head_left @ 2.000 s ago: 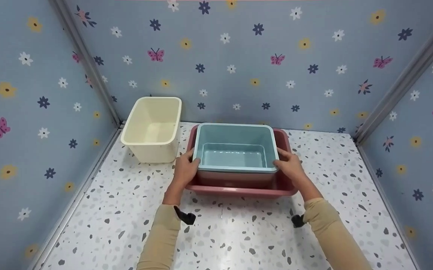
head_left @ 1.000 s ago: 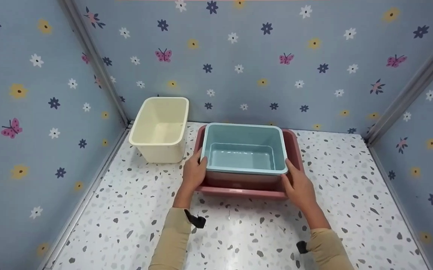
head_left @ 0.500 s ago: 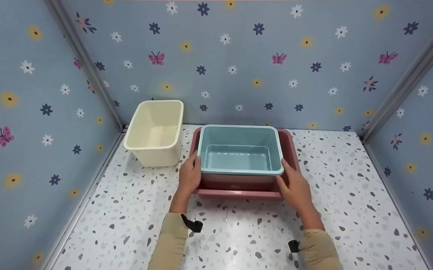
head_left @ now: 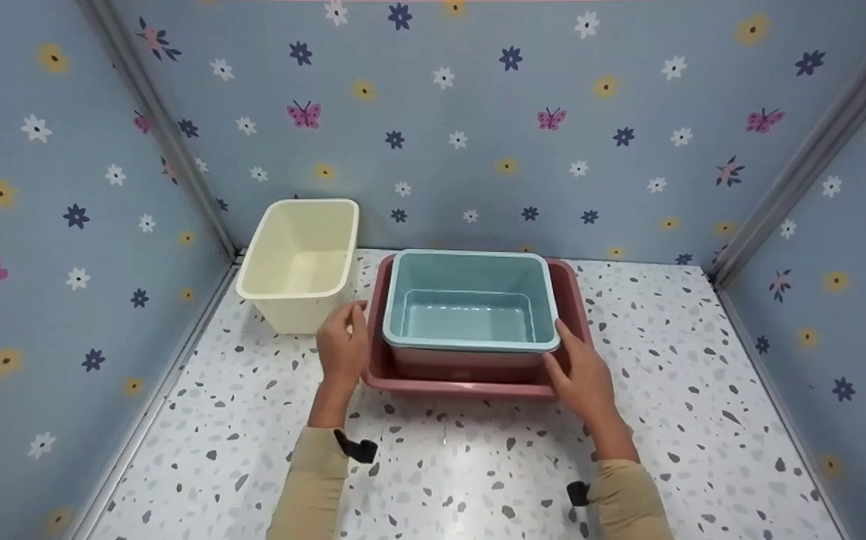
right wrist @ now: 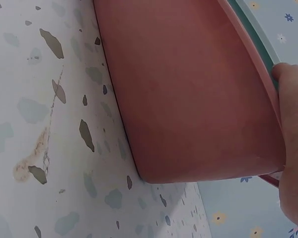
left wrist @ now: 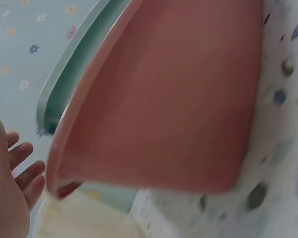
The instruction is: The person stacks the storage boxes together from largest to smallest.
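A pale blue plastic bin (head_left: 470, 262) sits inside a larger red tub (head_left: 463, 388); below the blue rim its front wall looks reddish-brown. My left hand (head_left: 343, 349) is off the bins, left of the tub, beside a cream bin (head_left: 302, 315). In the left wrist view the left hand's relaxed fingers (left wrist: 30, 173) stand apart from the tub's rim. At the blue bin's front right corner my right hand (head_left: 587, 379) touches with thumb and forefinger spread on either side. The right wrist view puts a fingertip (right wrist: 283, 69) on the blue rim; its other fingers are mostly hidden.
The cream bin stands upright in the back left corner. Flowered blue panels (head_left: 470, 150) enclose the back and both sides, joined by metal posts (head_left: 155, 120). The speckled white tabletop (head_left: 470, 472) runs in front of the tub.
Both hands were at the blue bin's sides. The left has let go and moved left toward the cream bin. The right thumb has slid from the rim to outside the front corner.
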A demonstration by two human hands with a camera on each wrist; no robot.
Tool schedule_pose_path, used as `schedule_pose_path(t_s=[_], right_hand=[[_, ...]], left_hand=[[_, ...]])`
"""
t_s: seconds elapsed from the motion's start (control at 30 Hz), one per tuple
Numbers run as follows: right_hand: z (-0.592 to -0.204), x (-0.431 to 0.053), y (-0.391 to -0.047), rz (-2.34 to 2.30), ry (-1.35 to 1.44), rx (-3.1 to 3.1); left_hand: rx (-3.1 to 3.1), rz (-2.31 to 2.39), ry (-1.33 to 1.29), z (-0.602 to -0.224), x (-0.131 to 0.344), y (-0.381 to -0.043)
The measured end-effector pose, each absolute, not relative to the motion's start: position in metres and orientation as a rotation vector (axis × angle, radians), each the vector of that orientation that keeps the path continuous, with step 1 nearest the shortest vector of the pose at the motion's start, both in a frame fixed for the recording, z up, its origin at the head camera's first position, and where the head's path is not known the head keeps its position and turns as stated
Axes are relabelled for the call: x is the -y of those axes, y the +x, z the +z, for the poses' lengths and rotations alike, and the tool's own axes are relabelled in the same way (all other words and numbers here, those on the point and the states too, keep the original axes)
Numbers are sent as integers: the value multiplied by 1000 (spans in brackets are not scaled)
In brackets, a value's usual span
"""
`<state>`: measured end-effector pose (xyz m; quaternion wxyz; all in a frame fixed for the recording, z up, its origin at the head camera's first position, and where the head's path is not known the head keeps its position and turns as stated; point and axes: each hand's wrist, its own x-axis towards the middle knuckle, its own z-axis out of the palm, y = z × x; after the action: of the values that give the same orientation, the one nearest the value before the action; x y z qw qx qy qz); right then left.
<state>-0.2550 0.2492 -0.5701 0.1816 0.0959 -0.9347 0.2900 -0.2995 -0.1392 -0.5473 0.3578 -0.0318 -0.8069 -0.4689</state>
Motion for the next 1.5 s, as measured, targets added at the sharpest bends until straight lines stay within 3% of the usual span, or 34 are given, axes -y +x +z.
schedule_pose_path(t_s=[0.33,0.7,0.93,1.5], right_hand=[[-569,-250,-253,823,254,2647],[-571,-247,-257,830,244,2629],[-573,-247,-255,828,251,2617],[-573,-247,-256,851,206,2635]], left_hand=[[2389,-693,-131,-516,192,-345],[2760,-372,-143,-544,216,-383],[2684,-274,-209,-560,217,-385],[2619,-219,-174,-557,207,-366]])
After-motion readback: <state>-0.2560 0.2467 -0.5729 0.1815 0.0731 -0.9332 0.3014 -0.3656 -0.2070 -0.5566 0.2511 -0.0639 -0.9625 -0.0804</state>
